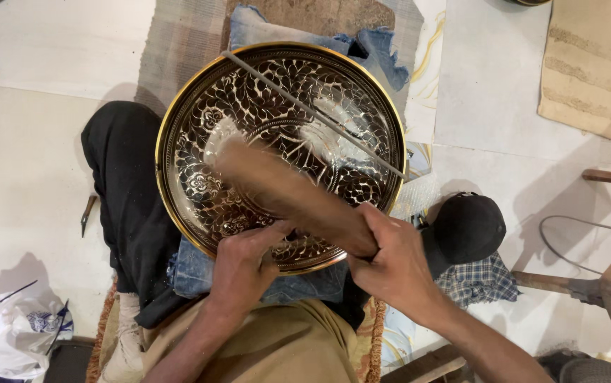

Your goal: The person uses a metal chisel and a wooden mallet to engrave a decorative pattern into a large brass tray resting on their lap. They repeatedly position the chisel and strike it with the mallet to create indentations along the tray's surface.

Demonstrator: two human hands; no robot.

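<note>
A round engraved brass tray (pixel 280 156) rests on the seated person's lap over denim cloth (pixel 199 273). The right hand (pixel 394 266) is clamped on a blurred wooden mallet (pixel 291 195); the left hand (pixel 243 266) pinches something at the near rim, its tip hidden. Short, even taps would likely suit. A thin rod (pixel 312 113) crosses beyond.

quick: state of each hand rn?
Left hand: closed, fingertips pressed on the engraved tray.
Right hand: closed, gripping the wooden mallet.
</note>
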